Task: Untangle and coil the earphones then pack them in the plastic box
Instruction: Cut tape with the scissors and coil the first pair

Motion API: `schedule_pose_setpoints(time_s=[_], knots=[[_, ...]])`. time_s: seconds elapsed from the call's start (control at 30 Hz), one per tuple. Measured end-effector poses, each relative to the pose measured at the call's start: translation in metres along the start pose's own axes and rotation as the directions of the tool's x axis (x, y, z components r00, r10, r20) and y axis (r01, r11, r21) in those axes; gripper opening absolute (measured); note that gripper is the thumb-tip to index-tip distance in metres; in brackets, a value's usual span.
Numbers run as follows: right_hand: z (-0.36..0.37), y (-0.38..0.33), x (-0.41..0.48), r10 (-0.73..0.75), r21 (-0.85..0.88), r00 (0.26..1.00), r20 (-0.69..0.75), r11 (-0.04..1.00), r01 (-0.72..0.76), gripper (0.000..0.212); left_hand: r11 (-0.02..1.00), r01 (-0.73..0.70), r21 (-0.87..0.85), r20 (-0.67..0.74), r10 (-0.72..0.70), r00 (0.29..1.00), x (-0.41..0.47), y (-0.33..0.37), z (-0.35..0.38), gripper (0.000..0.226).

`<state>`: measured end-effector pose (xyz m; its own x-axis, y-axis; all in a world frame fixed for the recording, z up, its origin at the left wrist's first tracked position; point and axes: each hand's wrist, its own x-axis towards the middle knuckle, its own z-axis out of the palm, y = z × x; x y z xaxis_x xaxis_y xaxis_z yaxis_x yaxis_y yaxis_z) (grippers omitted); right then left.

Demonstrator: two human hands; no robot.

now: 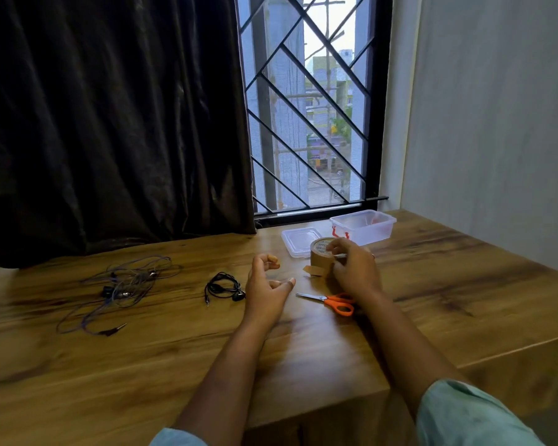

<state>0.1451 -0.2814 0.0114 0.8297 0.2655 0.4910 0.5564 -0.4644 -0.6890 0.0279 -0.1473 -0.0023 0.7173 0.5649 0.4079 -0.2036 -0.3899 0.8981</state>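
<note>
Brown packing-tape roll (321,249) sits clasped in the right grip (351,270). The left grip (264,286) is loosely curled and holds nothing. On the wooden counter (303,349), coiled black earphones (223,286) lie at its nine o'clock, and a clear plastic box (368,232) stands at one o'clock.

right sleeve (471,416): pale green cloth, creased | left sleeve (178,439): same pale green | forearms (226,365): bare

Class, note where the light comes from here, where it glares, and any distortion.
Head view: daylight enters through the window, blown out at its top; a pale sheen on the table near the scissors; the curtain reads nearly black; the window's sides lean inward.
</note>
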Motion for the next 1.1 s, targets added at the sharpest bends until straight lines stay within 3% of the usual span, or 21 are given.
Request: schedule_pose_setpoints(time_s=[0.1, 0.5, 0.77, 1.1], knots=[[0.001, 0.001, -0.005, -0.036, -0.027, 0.999, 0.011, 0.999, 0.036, 0.023, 1.000, -0.009, 0.030, 0.002, 0.009, 1.000, -0.001, 0.000, 0.000, 0.041], [0.001, 0.006, -0.005, -0.108, -0.084, 0.994, 0.011, 0.991, 0.109, 0.005, 0.994, 0.005, 0.105, 0.021, -0.007, 1.000, -0.002, 0.000, 0.002, 0.040], [0.003, 0.010, -0.005, -0.175, -0.120, 0.981, 0.086, 0.976, 0.184, 0.004, 0.994, 0.006, 0.111, 0.041, -0.010, 0.999, -0.003, 0.001, 0.001, 0.041], [0.004, 0.012, 0.001, -0.087, -0.095, 0.996, 0.005, 0.992, 0.087, 0.013, 0.991, 0.006, 0.133, 0.051, -0.013, 0.999, -0.002, 0.000, 0.002, 0.042]])
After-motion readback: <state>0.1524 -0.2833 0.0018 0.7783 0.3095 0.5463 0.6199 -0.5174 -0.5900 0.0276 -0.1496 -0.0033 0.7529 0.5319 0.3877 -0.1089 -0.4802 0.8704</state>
